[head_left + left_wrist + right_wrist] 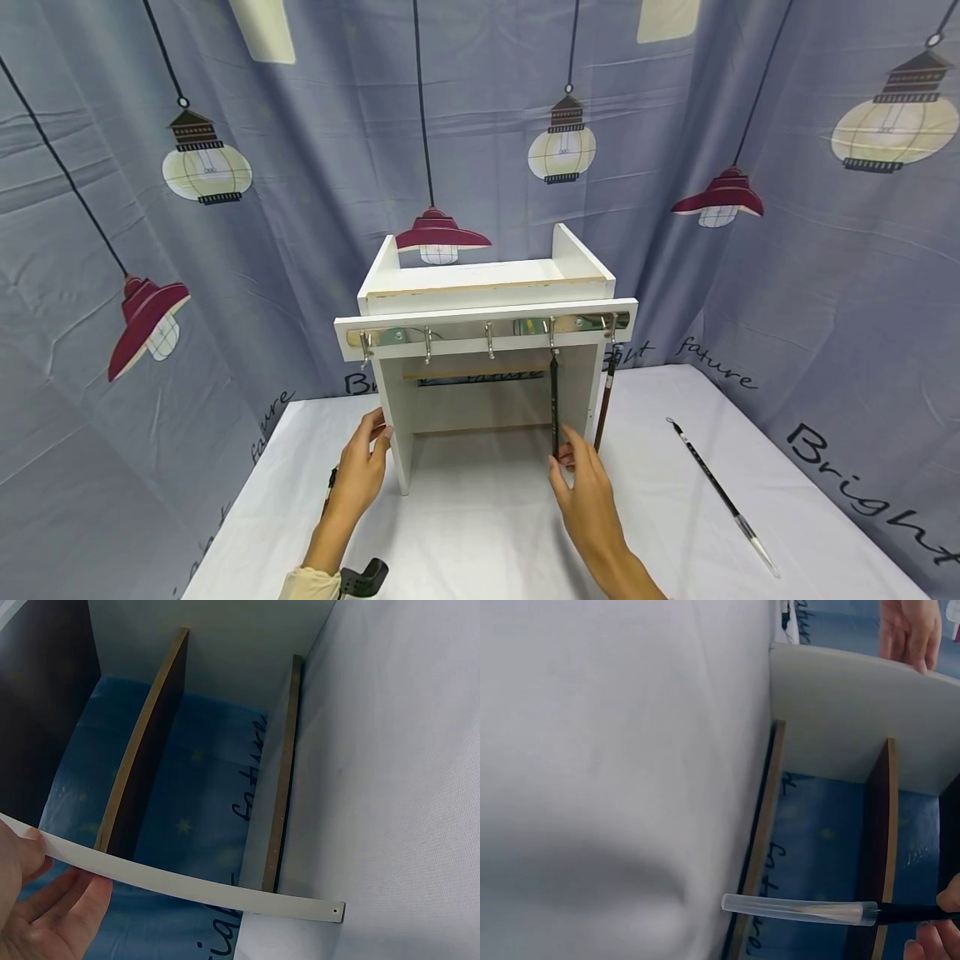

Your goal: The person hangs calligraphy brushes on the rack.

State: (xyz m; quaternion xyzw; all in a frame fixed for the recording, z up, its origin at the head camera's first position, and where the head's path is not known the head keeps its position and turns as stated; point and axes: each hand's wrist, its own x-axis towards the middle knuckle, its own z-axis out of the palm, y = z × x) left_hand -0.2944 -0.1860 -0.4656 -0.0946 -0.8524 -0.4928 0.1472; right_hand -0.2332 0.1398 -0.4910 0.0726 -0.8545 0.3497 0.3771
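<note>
A white shelf rack (487, 292) stands on the table, with a metal hook rail (450, 333) along its front. My left hand (362, 467) holds the front edge of the left side panel (187, 885), thumb on one face and fingers on the other. Under the fourth hook from the left hangs a dark calligraphy brush (554, 396). My right hand (588, 500) pinches its lower part between thumb and fingers. In the right wrist view a clear cap (795, 907) covers that brush's pale bristles. A brown brush (604, 404) hangs from the rightmost hook.
A black brush (712, 479) with a clear cap lies on the white tablecloth (675, 533) at right. Another brush (331, 483) lies at left, partly hidden by my forearm. Behind the table hangs a grey-blue curtain (315, 250) printed with lamps.
</note>
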